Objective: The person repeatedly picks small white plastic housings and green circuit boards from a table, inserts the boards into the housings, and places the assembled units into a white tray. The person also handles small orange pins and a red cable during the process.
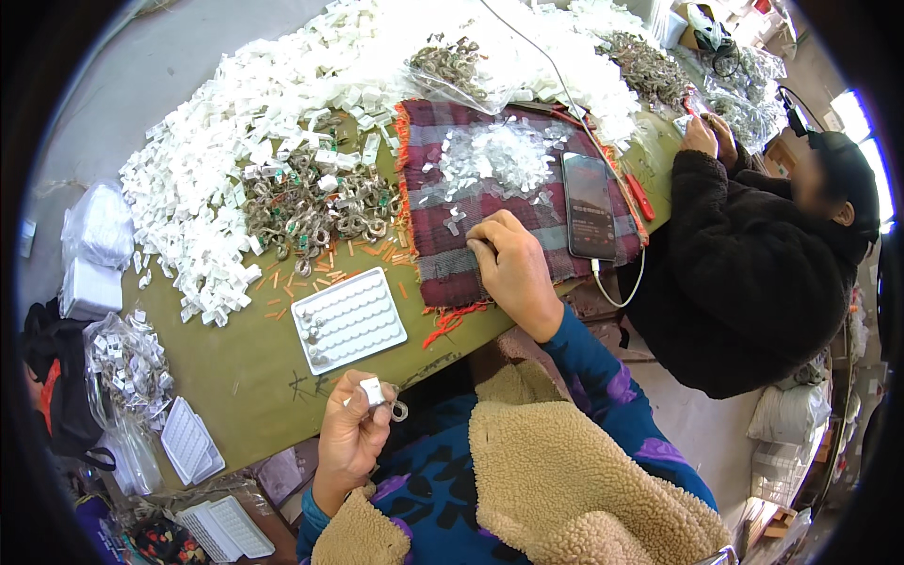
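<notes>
My left hand [352,433] is closed on a small white plastic housing [373,392], pinched between thumb and fingers in front of the table's near edge. A small loop of greyish cable [399,411] hangs from the housing. My right hand [515,264] rests on a plaid cloth [433,250], fingers curled down at its surface; what they pinch, if anything, is hidden. Just beyond those fingers lies a heap of small clear plastic pieces [494,155]. Between my hands sits a white ridged tray [363,325] with a few small parts along its left side.
White housings [188,217] lie heaped along the far side. Coiled cables with green boards [315,202] and orange strips [377,250] spread left of the cloth. A plugged-in phone [589,207] and red-handled tool [639,196] lie right. A co-worker [753,254] sits at the right.
</notes>
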`<state>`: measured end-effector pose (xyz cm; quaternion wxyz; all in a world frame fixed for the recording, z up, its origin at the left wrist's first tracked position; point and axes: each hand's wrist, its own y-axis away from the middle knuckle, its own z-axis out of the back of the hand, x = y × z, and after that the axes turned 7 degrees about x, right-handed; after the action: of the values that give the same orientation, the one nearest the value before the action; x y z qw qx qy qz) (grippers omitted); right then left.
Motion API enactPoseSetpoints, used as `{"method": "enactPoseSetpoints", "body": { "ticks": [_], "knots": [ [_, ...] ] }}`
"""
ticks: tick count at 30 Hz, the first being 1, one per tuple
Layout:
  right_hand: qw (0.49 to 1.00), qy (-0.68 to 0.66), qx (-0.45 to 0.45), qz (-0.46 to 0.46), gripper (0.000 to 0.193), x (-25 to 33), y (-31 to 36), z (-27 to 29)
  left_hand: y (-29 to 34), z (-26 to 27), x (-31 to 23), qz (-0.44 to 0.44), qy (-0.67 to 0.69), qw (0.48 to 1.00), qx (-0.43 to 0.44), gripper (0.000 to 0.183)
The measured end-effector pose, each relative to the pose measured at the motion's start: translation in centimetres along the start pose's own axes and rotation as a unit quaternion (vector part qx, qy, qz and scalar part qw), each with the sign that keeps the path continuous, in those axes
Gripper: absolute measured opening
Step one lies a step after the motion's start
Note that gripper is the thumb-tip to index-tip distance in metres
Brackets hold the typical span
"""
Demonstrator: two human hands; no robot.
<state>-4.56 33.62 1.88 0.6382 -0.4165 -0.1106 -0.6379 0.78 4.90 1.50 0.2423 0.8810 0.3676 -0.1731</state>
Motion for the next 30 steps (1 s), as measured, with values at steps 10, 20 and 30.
{"method": "enactPoseSetpoints", "body": {
  "ticks": [10, 20, 30],
  "knots": [
    [0.999, -0.021, 0.006, -0.035, 0.006, -0.3, -0.7, -0.7, 0.1, 0.5, -0.2, -0.007, 0.003, 0.999, 0.037, 0.024],
    [0.994, 0.056, 0.085, 0.034, 0.017, -0.8, -2.3, -1.1, 0.5, 0.9, -0.4, -0.001, -0.006, 0.999, 0.048, 0.022],
    [0.970, 0.082, 0.198, 0.115, 0.023, -1.2, -3.8, 0.9, 2.0, 1.5, -0.6, 0.004, 0.003, 0.999, 0.048, 0.020]
  ]
}}
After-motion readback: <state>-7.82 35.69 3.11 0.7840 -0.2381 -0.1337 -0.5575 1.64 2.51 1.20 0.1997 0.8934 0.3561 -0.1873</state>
